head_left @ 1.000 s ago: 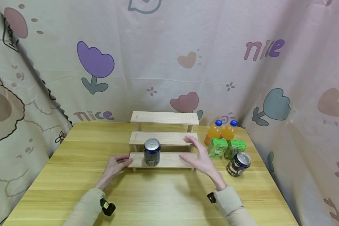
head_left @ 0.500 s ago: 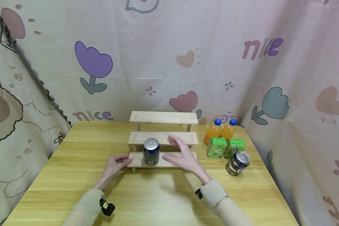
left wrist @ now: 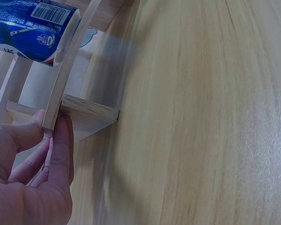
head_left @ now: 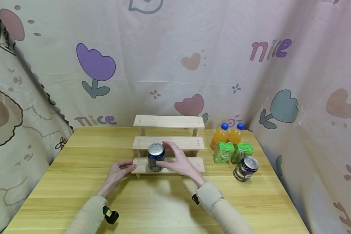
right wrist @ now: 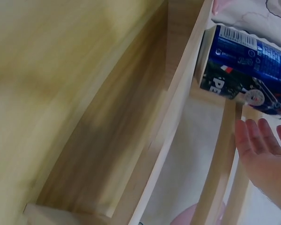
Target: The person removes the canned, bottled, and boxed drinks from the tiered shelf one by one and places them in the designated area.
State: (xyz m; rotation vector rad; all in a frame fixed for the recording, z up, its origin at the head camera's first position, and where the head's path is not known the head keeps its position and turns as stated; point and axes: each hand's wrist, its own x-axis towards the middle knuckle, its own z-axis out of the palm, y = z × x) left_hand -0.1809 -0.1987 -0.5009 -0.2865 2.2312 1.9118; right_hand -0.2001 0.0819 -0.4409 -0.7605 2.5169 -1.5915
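Note:
A three-step wooden shelf (head_left: 175,143) stands on the table. My left hand (head_left: 119,172) pinches the left end of its lowest board, thumb above and fingers beneath, as the left wrist view shows. On that board a dark blue drink can (head_left: 155,162) stands upright, left of the middle. My right hand (head_left: 179,162) is at the can's right side, thumb in front and fingers toward the back. In the right wrist view the fingers (right wrist: 260,133) are extended, with a small gap to the can (right wrist: 246,70); the thumb is out of that view.
To the right of the shelf stand two orange juice bottles (head_left: 220,136) with blue caps. Two green drink cartons (head_left: 223,152) are in front of them, and a second dark can (head_left: 245,169) leans tilted by the right carton. A patterned curtain (head_left: 152,65) hangs behind the table.
My right hand has moved left along the shelf to the can, from the lowest board's right end. My left hand keeps its hold on the board; the can has not moved.

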